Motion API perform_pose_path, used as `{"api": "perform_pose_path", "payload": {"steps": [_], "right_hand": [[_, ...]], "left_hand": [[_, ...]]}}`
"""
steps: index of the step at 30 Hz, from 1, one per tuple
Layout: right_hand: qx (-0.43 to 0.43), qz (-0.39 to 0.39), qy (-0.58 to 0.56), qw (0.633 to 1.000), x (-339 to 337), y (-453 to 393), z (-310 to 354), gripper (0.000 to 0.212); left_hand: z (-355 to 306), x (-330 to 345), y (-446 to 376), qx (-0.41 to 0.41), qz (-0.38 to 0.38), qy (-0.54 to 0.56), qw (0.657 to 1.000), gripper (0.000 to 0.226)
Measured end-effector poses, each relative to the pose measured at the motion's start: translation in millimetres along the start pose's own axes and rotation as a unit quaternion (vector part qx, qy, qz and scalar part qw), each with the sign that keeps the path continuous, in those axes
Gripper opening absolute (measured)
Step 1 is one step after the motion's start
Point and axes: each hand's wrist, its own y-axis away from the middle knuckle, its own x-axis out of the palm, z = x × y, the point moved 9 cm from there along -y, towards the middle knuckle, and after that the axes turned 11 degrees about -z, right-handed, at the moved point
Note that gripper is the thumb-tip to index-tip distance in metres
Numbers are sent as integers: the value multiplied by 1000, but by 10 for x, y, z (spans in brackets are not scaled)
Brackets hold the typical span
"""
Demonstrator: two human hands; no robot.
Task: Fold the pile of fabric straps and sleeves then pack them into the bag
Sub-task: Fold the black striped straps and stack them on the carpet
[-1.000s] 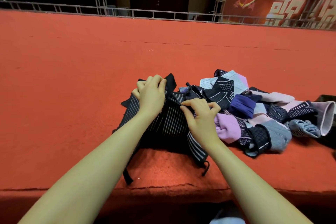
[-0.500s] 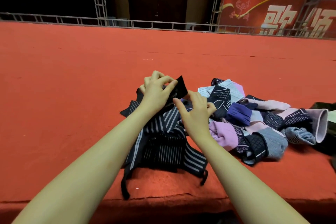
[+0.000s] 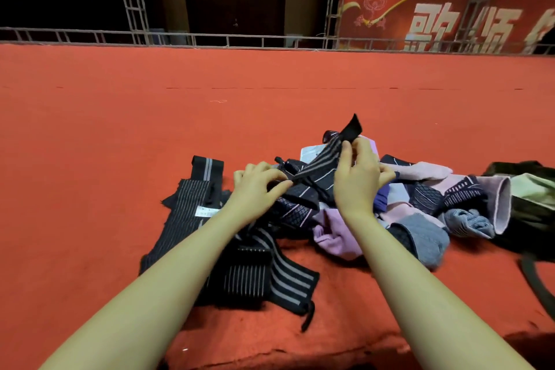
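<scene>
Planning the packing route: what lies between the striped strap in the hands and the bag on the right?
The pile of sleeves lies between the strap, pinched by the right hand and left hand, and the bag.

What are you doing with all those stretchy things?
A person is sorting a heap of fabric sleeves and straps on an orange-red carpeted surface. The right hand pinches the end of a black strap with grey stripes, lifted off the heap, while the left hand grips it lower down. A dark green bag waits at the right edge; nothing visibly packed yet.
</scene>
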Motion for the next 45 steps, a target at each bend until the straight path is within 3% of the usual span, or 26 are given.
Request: {"api": "perform_pose_path", "payload": {"steps": [4,6,9,11,14,18,24,29,34,37,41,43,45], "right_hand": [[-28,-6,36,999,-50,-133,-259,19],[-44,-15,46,998,-79,-212,-338,16],[-66,-6,56,996,-97,-272,-426,18],[-103,-5,62,993,-117,-225,-432,18],[-140,0,55,989,-113,-65,-428,15],[-122,22,45,991,1,97,-390,17],[-142,67,20,987,320,382,-34,17],[-180,92,18,979,517,560,146,21],[-197,119,24,973,612,672,176,21],[-202,130,27,970,618,799,173,20],[-218,148,33,964,629,1006,200,20],[-231,151,40,960,654,1039,245,19],[-258,147,60,953,691,1044,302,20]], "left_hand": [[-291,-58,13,60,-158,-22,985,30],[-490,15,8,79,-179,-27,980,31],[-754,407,14,128,-60,-34,989,38],[-675,547,26,68,13,-10,998,41],[-363,382,55,-15,-10,19,1000,45],[296,111,157,-87,14,-96,992,37],[788,-127,193,-137,1,-152,979,52],[1000,-51,61,-196,33,-208,958,61],[1171,-61,131,-190,83,-309,928,58],[1268,33,249,-170,97,-258,946,54],[1319,5,372,-150,36,-193,969,50],[1275,-48,370,-121,9,-204,971,32],[1142,-148,315,-42,-41,-234,970,11]]}}
